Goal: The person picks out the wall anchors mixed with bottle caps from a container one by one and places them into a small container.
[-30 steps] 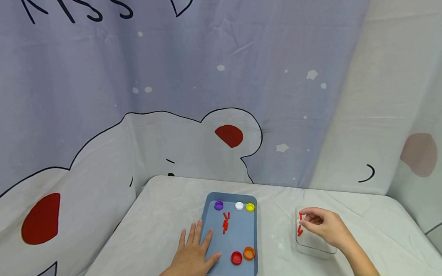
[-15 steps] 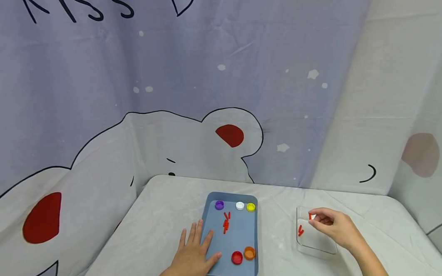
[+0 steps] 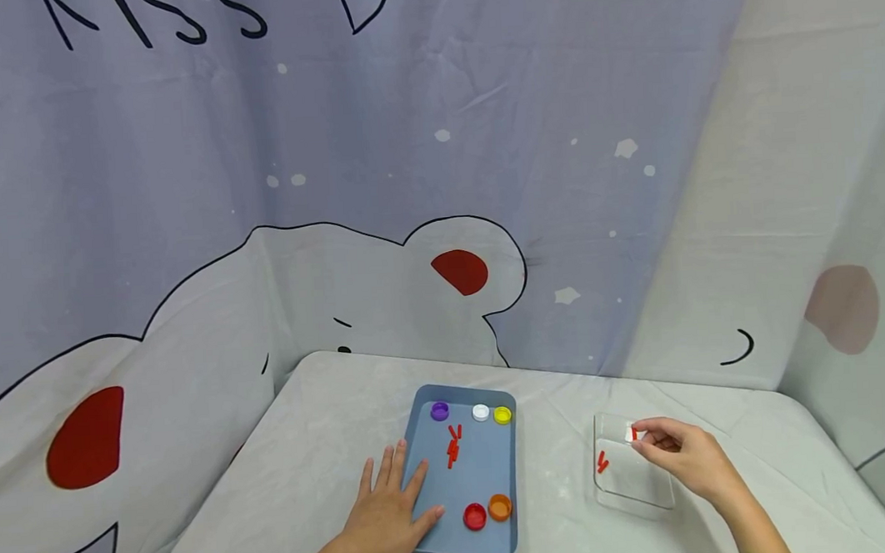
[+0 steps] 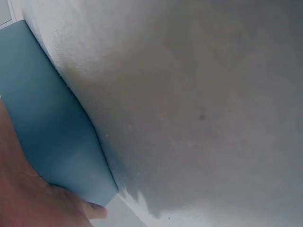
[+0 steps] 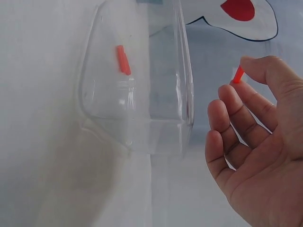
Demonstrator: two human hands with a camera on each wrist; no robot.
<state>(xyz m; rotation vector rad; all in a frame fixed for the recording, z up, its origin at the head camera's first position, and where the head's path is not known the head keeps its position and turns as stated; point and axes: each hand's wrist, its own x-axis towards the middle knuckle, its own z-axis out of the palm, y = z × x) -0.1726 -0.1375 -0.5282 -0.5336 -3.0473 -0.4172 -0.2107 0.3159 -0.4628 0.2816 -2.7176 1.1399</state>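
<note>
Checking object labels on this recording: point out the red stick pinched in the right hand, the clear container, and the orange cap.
Pinched red stick point(image 5: 238, 75): right wrist view, exposed middle.
Clear container point(image 5: 163, 99): right wrist view, bare wall.
Orange cap point(image 3: 500, 507): head view, centre.

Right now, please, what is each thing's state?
Blue rectangular plastic tray: flat, uncovered.
Purple round plastic cap, white one, yellow one, red one, orange one: unstacked, in tray.
Short red rods in tray: loose.
Clear rectangular plastic box: holding more red rods.
Another red rod: pinched by fingers of the right hand.
Left hand: fingers spread, over tray's left edge.
</note>
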